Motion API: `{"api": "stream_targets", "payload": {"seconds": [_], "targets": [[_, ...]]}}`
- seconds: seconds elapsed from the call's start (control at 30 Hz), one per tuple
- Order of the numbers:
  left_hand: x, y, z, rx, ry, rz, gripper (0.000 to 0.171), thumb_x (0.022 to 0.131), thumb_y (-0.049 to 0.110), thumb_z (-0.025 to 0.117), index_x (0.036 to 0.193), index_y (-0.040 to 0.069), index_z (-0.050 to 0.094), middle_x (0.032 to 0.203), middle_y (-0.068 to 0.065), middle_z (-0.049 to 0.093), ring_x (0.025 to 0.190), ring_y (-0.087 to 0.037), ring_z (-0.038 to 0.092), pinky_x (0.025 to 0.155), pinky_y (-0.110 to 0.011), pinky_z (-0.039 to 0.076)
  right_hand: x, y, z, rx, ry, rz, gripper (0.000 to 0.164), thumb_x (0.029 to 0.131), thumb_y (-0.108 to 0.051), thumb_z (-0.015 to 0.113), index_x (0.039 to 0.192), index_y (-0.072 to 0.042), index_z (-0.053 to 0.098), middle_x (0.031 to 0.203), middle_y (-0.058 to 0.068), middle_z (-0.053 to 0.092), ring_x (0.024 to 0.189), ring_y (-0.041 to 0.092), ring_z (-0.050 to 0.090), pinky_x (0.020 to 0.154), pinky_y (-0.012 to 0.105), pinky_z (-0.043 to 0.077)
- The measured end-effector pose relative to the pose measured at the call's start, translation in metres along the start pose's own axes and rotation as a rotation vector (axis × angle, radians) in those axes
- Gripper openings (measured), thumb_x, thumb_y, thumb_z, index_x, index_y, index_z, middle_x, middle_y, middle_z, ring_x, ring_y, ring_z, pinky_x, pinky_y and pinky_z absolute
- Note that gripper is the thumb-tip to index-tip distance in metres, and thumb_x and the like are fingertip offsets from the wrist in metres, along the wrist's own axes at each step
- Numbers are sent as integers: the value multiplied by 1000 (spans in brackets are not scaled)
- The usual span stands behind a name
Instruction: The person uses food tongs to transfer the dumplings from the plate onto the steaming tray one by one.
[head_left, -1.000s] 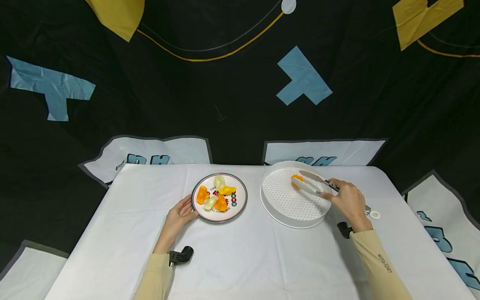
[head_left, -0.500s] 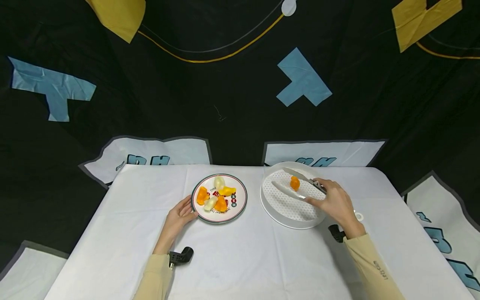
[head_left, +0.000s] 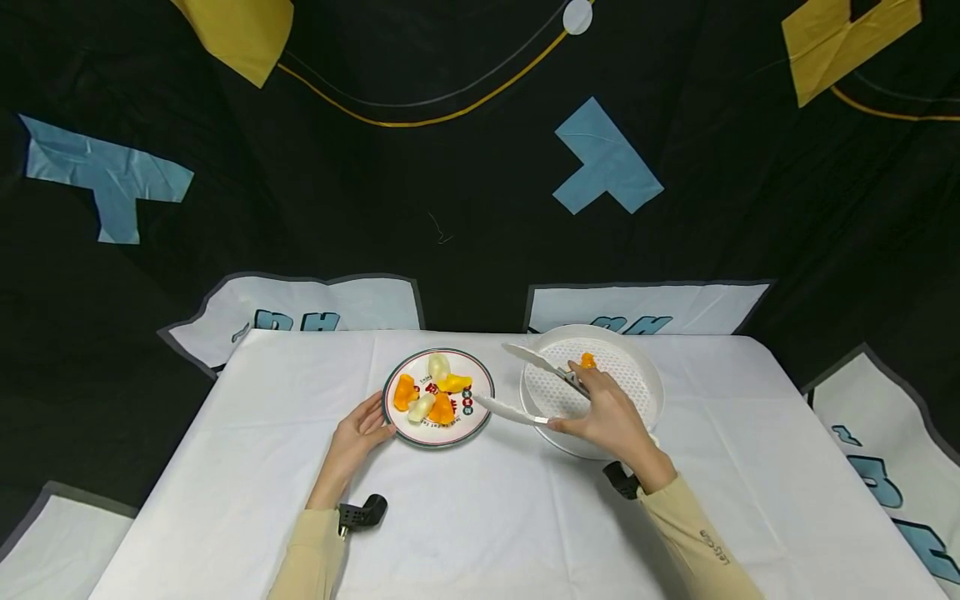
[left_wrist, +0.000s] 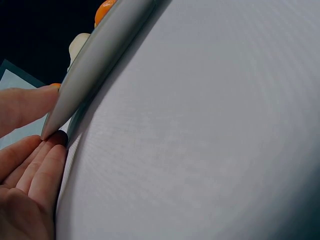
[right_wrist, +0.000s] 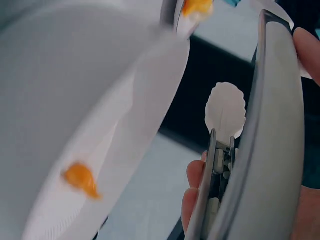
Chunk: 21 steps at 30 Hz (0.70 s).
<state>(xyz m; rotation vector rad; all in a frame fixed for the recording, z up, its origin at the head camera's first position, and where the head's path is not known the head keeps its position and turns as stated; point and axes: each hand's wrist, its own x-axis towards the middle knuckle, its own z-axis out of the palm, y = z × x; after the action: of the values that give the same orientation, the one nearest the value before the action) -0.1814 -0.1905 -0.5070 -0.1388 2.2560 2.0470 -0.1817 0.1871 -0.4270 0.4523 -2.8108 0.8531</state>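
Observation:
My left hand (head_left: 360, 437) pinches the left rim of a white plate (head_left: 480, 379) with a dark edge, thumb above and fingers below in the left wrist view. Several small, lumpy food pieces, orange (head_left: 441, 407), yellow (head_left: 454, 382) and pale (head_left: 438, 364), lie on the plate. My right hand (head_left: 611, 421) holds metal tongs (head_left: 513, 412) with the arms spread apart and nothing between them. Their tips reach left to the plate's right rim. Behind this hand, one orange piece (head_left: 588, 360) sits in a round white steamer basket (head_left: 648, 392) with a dimpled liner.
A white cloth covers the table (head_left: 465, 517). A dark backdrop (head_left: 450, 208) with blue and yellow patches hangs behind it. The plate and basket stand side by side near the back edge, with a narrow strip of cloth between them.
The tongs opened and let go of the orange piece, which stays in the basket. My right hand then moved left with the tongs toward the plate. My left hand has stayed at the plate.

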Motion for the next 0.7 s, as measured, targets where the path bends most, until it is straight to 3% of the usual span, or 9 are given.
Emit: {"api": "stream_targets", "payload": {"seconds": [0.17, 0.37, 0.7], "targets": [[1, -1, 0, 5, 3, 3, 70, 88, 0, 63, 148, -4, 27, 151, -23, 28, 136, -31, 34, 104, -19, 37, 0, -15, 21, 10, 3, -69, 90, 62, -40, 88, 135, 0, 51, 120, 14, 59, 108, 30, 54, 89, 48, 51], [2, -2, 1, 7, 14, -2, 70, 88, -2, 64, 148, -4, 28, 150, -23, 29, 135, -30, 35, 103, -18, 39, 2, -28, 40, 20, 41, -177, 76, 60, -37, 90, 121, -1, 61, 111, 7, 62, 95, 21, 56, 77, 39, 53], [1, -3, 0, -12, 15, 0, 69, 87, -3, 64, 147, -4, 29, 149, -23, 31, 135, -31, 35, 101, -16, 40, 2, -43, 59, -16, -3, -160, 70, 65, -39, 87, 120, -4, 63, 110, 6, 63, 90, 19, 58, 72, 36, 54]]}}
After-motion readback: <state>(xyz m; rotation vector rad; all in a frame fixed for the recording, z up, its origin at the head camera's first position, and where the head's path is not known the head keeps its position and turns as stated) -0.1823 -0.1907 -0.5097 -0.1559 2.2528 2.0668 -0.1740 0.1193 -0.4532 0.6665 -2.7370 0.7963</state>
